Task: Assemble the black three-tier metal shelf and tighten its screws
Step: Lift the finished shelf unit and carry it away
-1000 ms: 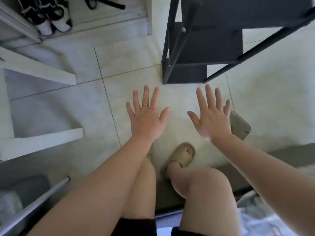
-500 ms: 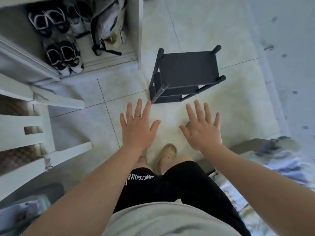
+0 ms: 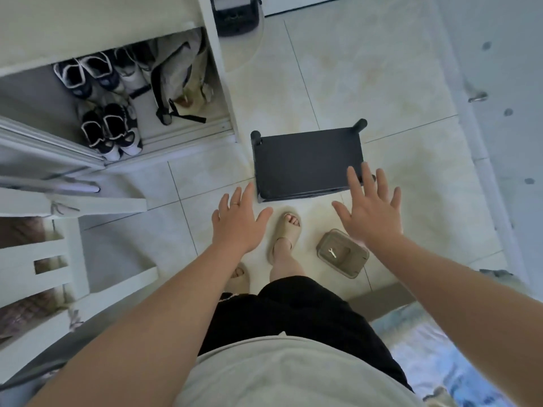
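Note:
The black metal shelf (image 3: 305,161) stands upright on the tiled floor, seen from straight above, so only its top tier and post caps show. My left hand (image 3: 236,221) is held out flat with spread fingers, well above the floor and just left of the shelf's near corner. My right hand (image 3: 368,212) is also flat and spread, its fingertips overlapping the shelf's near right corner in the view. Both hands hold nothing. A small wrench (image 3: 332,253) lies in a clear plastic container (image 3: 342,254) on the floor by my right foot.
An open white cabinet (image 3: 217,83) with several shoes and a bag stands at the left, close to the shelf. White slatted furniture (image 3: 44,259) fills the left edge. A pale wall (image 3: 499,113) runs along the right. A patterned blanket (image 3: 440,348) lies at the lower right.
The view has risen from close to the floor to standing height, so the shelf now looks small and is seen from above. Both hands stayed flat and empty. The container with the wrench came into view.

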A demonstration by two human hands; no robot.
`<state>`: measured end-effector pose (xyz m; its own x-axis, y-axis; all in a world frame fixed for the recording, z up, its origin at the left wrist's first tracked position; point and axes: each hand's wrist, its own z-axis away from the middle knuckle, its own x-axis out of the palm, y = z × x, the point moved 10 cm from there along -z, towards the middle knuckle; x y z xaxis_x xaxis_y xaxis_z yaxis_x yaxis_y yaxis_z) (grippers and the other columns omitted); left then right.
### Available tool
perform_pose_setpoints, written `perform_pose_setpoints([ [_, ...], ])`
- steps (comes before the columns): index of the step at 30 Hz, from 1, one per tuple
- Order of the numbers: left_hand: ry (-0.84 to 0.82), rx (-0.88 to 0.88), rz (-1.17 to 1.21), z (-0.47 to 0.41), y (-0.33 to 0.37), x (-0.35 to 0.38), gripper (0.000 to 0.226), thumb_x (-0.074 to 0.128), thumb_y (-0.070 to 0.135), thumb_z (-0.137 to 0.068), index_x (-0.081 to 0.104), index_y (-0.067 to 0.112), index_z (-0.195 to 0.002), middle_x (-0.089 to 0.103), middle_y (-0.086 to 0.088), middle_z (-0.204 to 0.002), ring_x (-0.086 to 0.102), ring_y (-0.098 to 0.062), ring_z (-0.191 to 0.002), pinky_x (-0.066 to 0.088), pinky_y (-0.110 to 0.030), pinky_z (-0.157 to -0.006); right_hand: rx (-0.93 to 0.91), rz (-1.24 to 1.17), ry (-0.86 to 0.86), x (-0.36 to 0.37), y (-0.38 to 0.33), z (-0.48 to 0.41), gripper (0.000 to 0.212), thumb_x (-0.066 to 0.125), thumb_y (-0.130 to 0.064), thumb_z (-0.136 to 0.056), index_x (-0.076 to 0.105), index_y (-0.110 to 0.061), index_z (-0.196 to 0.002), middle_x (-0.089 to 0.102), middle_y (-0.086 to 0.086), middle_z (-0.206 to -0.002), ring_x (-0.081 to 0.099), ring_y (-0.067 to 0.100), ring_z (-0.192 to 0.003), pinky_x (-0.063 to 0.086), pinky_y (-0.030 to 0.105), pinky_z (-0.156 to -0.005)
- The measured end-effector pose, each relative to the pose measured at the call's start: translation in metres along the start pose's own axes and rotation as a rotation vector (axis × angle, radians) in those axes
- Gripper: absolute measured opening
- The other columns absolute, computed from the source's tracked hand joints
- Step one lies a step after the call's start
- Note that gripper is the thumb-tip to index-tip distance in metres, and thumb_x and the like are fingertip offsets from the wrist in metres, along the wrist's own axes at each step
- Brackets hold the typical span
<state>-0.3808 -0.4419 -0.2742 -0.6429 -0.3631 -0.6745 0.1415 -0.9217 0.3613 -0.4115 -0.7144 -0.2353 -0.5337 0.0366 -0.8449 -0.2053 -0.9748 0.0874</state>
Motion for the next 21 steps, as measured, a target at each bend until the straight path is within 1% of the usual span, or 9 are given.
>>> perform_pose_setpoints([
  [4, -0.031, -0.09, 0.08, -0.043, 0.02, 0.007, 0.074, 0.037, 0.059, -0.099, 0.008, 0.029, -0.159, 0.017, -0.001, -0.166, 0.013, -0.032, -0.151, 0.02, -0.055, -0.117, 0.037, -0.067, -0.054, 0.004, 0.034, -0.05, 0.074, 0.019, -0.063, -0.101, -0.014, -0.031, -0.159, -0.018, -0.005, -0.168, -0.014, 0.027, -0.155, 0.003, 0.058, -0.123],
  [8, -0.037, -0.248, 0.3, -0.08, 0.024, 0.016, 0.077, 0.046, 0.056, -0.097, 0.009, 0.028, -0.159, 0.024, -0.002, -0.164, 0.025, -0.033, -0.148, 0.027, -0.054, -0.116, 0.057, -0.121, -0.146, 0.02, 0.051, -0.091, 0.073, 0.024, -0.06, -0.103, -0.013, -0.032, -0.16, -0.017, -0.006, -0.169, -0.014, 0.027, -0.156, 0.004, 0.058, -0.123],
  [11, -0.058, -0.353, 0.43, -0.097, 0.02, 0.028, 0.079, 0.049, 0.052, -0.097, 0.006, 0.029, -0.159, 0.028, -0.004, -0.162, 0.031, -0.034, -0.144, 0.032, -0.051, -0.115, 0.067, -0.185, -0.21, 0.034, 0.055, -0.113, 0.074, 0.028, -0.057, -0.104, -0.01, -0.03, -0.161, -0.012, -0.005, -0.17, -0.009, 0.026, -0.156, 0.008, 0.057, -0.123],
  [13, -0.067, -0.393, 0.55, -0.107, 0.019, 0.035, 0.077, 0.051, 0.048, -0.097, 0.008, 0.028, -0.158, 0.035, -0.002, -0.156, 0.04, -0.031, -0.139, 0.038, -0.043, -0.109, 0.081, -0.251, -0.252, 0.041, 0.055, -0.128, 0.075, 0.033, -0.055, -0.104, -0.007, -0.028, -0.162, -0.004, -0.004, -0.171, 0.0, 0.026, -0.156, 0.014, 0.056, -0.123],
  [15, -0.056, -0.407, 0.639, -0.116, 0.019, 0.04, 0.072, 0.053, 0.044, -0.097, 0.016, 0.025, -0.156, 0.046, 0.005, -0.142, 0.049, -0.022, -0.124, 0.04, -0.034, -0.094, 0.112, -0.37, -0.28, 0.045, 0.056, -0.142, 0.077, 0.039, -0.052, -0.103, -0.003, -0.027, -0.162, 0.011, -0.002, -0.169, 0.017, 0.028, -0.154, 0.024, 0.055, -0.12],
  [16, -0.052, -0.413, 0.661, -0.119, 0.02, 0.041, 0.069, 0.054, 0.043, -0.097, 0.02, 0.024, -0.154, 0.048, 0.007, -0.134, 0.05, -0.018, -0.117, 0.04, -0.033, -0.09, 0.13, -0.469, -0.294, 0.046, 0.056, -0.148, 0.078, 0.043, -0.05, -0.102, -0.001, -0.027, -0.162, 0.02, 0.0, -0.167, 0.026, 0.03, -0.15, 0.03, 0.054, -0.117],
  [17, -0.052, -0.425, 0.682, -0.122, 0.019, 0.041, 0.067, 0.055, 0.043, -0.096, 0.023, 0.024, -0.152, 0.049, 0.009, -0.129, 0.051, -0.018, -0.114, 0.042, -0.033, -0.09, 0.147, -0.592, -0.306, 0.046, 0.055, -0.153, 0.078, 0.048, -0.047, -0.101, 0.002, -0.027, -0.162, 0.028, 0.003, -0.164, 0.035, 0.033, -0.144, 0.035, 0.053, -0.114],
  [19, -0.061, -0.456, 0.728, -0.127, 0.018, 0.041, 0.064, 0.056, 0.044, -0.096, 0.028, 0.023, -0.149, 0.051, 0.007, -0.128, 0.054, -0.021, -0.113, 0.05, -0.039, -0.094, 0.179, -0.81, -0.315, 0.045, 0.053, -0.16, 0.077, 0.054, -0.04, -0.099, 0.009, -0.027, -0.161, 0.042, 0.006, -0.155, 0.048, 0.034, -0.133, 0.043, 0.052, -0.108],
  [21, -0.077, -0.487, 0.754, -0.128, 0.017, 0.038, 0.063, 0.057, 0.045, -0.095, 0.03, 0.022, -0.147, 0.053, 0.003, -0.129, 0.056, -0.024, -0.112, 0.053, -0.045, -0.097, 0.236, -0.952, -0.341, 0.044, 0.053, -0.164, 0.074, 0.056, -0.038, -0.098, 0.016, -0.027, -0.159, 0.046, 0.003, -0.151, 0.051, 0.033, -0.129, 0.046, 0.052, -0.106],
])
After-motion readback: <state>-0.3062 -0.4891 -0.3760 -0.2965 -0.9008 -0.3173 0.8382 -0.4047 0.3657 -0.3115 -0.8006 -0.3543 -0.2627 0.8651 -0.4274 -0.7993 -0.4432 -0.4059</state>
